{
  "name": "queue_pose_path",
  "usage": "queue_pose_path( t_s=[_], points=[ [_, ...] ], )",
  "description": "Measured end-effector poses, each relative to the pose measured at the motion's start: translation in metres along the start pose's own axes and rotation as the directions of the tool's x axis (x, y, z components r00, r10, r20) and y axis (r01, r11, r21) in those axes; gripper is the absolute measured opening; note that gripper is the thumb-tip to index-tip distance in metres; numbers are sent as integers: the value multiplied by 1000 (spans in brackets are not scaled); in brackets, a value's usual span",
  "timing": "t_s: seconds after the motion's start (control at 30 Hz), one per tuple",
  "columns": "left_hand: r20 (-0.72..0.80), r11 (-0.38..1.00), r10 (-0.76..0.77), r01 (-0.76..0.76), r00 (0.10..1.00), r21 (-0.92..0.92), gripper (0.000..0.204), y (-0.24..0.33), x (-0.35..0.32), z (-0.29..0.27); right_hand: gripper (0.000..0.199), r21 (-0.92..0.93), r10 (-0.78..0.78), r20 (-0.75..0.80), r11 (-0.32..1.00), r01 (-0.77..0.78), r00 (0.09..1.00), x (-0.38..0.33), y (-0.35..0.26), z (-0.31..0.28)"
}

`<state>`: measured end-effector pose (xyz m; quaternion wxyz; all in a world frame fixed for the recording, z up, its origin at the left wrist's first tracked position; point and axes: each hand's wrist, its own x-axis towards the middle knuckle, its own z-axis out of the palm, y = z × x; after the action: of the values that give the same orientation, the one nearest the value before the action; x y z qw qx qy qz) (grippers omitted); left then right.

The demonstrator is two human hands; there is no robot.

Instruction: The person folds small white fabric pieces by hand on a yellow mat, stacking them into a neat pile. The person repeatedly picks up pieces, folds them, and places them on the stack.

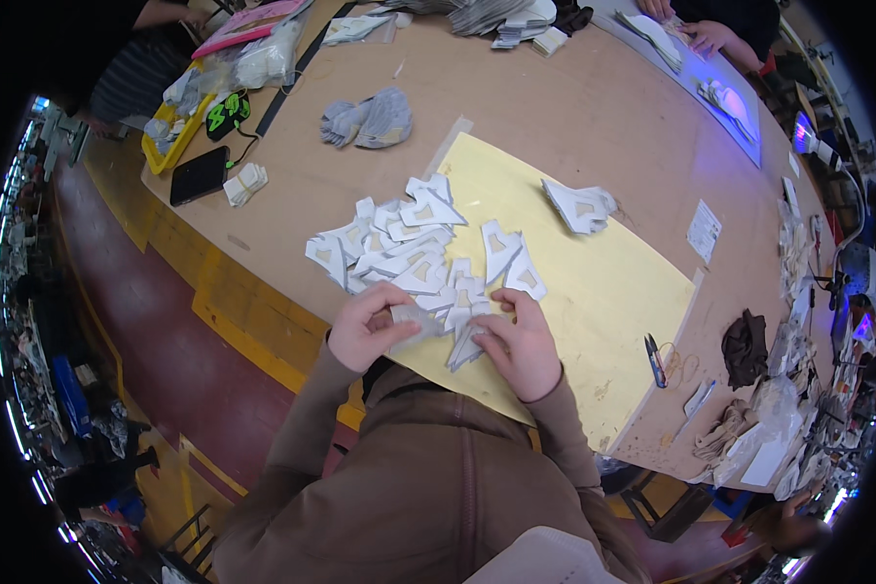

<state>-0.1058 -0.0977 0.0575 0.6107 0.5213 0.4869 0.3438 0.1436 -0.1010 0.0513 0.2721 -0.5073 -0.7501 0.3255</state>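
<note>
My left hand [362, 327] is closed, thumb against fingers, on a thin pale grey cut piece [417, 317] that is partly blurred. Between the thumb and fingers of my right hand [526, 343] is a small stack of white cut pieces [465, 347], its lower edges fanned. Just beyond both hands lies a loose heap of white cut pieces [389, 238], several with an opening in the middle. Two similar flat pieces [512, 258] lie to the right of the heap. Under the hands is a yellow sheet [594, 311] on the brown table [555, 97].
A bundle of white pieces [579, 206] and a grey bundle [368, 119] lie farther off. At left are a black phone [200, 176] and a yellow tray [180, 146]. Snips [656, 361] and dark cloth [745, 348] lie right. Another person's hands [706, 37] work at the far right.
</note>
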Motion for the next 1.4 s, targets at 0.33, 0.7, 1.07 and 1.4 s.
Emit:
queue_pose_path(
  t_s=[0.33, 0.7, 1.07, 1.4],
  points=[
    [193, 844, 310, -363, 931, 394, 24, -20, 1, 45, 35, 394, 258, 79, 879, -268, 963, -9, -10, -6],
    [257, 644, 415, -482, 873, 594, 33, -10, 15, 39, 36, 121, 134, -229, 987, -108, 964, 24, -12, -29],
    [157, 878, 265, -305, 951, 369, 29, -24, 9, 47, 13, 179, 386, -415, 923, -341, 824, 19, 31, -36],
    [-46, 757, 327, -232, 944, 610, 31, -28, 20, 68, 20, 150, 420, -270, 907, -393, 867, -1, 10, 1]
  ],
)
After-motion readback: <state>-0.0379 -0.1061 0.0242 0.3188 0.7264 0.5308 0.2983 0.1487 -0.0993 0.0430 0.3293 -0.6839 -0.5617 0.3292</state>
